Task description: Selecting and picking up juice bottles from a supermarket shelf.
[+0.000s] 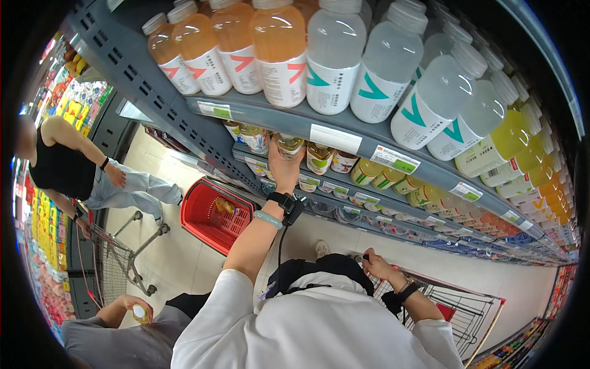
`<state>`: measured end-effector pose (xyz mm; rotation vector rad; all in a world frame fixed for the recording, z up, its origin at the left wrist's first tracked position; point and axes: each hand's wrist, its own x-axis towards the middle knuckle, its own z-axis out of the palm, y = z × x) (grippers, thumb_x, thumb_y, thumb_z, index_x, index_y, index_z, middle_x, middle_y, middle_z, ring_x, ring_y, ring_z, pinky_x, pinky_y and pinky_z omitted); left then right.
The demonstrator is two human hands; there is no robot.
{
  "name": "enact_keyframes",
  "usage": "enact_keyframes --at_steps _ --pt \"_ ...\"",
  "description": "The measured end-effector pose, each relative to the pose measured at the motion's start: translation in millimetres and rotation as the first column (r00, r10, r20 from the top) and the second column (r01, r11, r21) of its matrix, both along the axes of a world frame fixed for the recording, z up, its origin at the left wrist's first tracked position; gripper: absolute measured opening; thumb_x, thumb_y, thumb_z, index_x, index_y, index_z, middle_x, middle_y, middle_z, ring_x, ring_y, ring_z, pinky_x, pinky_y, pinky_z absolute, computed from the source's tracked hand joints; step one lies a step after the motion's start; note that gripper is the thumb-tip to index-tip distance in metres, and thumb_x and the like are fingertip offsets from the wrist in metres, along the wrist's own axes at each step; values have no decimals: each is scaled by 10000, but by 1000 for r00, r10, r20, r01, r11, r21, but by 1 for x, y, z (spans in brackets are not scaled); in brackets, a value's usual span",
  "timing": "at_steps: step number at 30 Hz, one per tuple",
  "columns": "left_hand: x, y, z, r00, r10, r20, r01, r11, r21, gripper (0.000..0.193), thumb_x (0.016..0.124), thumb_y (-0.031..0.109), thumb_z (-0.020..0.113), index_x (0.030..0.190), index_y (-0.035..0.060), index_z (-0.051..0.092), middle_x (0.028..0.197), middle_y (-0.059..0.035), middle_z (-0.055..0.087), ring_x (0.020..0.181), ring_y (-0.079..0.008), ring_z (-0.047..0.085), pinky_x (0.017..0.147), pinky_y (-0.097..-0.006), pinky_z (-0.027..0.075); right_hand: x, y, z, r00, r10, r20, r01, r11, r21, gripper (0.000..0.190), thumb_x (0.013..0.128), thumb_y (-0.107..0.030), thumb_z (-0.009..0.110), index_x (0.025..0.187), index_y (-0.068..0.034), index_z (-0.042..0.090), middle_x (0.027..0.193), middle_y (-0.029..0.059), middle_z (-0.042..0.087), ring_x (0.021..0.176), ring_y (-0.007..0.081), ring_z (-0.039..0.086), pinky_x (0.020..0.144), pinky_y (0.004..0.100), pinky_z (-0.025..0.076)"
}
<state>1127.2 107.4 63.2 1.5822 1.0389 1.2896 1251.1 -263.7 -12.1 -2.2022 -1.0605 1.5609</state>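
My left hand [283,170] reaches into the second shelf, its fingers around a drink bottle [289,146] of pale yellow liquid. Whether the bottle's base is off the shelf I cannot tell. Just right of it stands a similar bottle with a white label [319,159]; left of it, a bottle with a printed label [254,138]. My right hand [381,266], low at my right side, is curled around a black part at the handle end of a shopping cart [449,306]. The grip itself is largely covered by the fingers.
Orange-drink bottles [279,50] and clear-drink bottles [334,55] line the upper shelf, above its price-tag edge [335,137]. On the floor sits a red shopping basket [196,214] holding a package [224,205]. Left, one person [69,152] grips a cart [113,263]; another person [124,341] holds a bottle [139,313].
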Motion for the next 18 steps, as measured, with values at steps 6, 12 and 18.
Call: enact_keyframes --at_steps 6,12,18 --pt "7 15 -26 944 148 -296 -55 953 299 805 672 187 796 1309 -55 368 1288 -267 432 1223 -399 396 1043 -472 285 7 -45 -58 987 108 118 -134 961 241 315 903 -260 543 1145 -72 474 918 164 641 854 311 654 775 410 518" --pt "-31 -11 -32 964 108 -241 -98 994 55 687 732 161 787 1297 8 426 1230 -136 474 1138 -224 448 971 -354 361 16 -15 40 939 286 -192 -283 958 47 358 926 -284 503 1187 -44 551 1001 178 620 896 317 620 810 406 492" --pt "-88 -85 -39 865 -274 -421 241 962 -131 633 773 188 748 1290 9 430 1220 -129 473 1127 -265 457 917 -371 399 -24 -12 -5 978 187 -88 -166 964 207 484 893 -190 564 1316 19 455 1261 241 497 1186 355 498 1007 366 401"
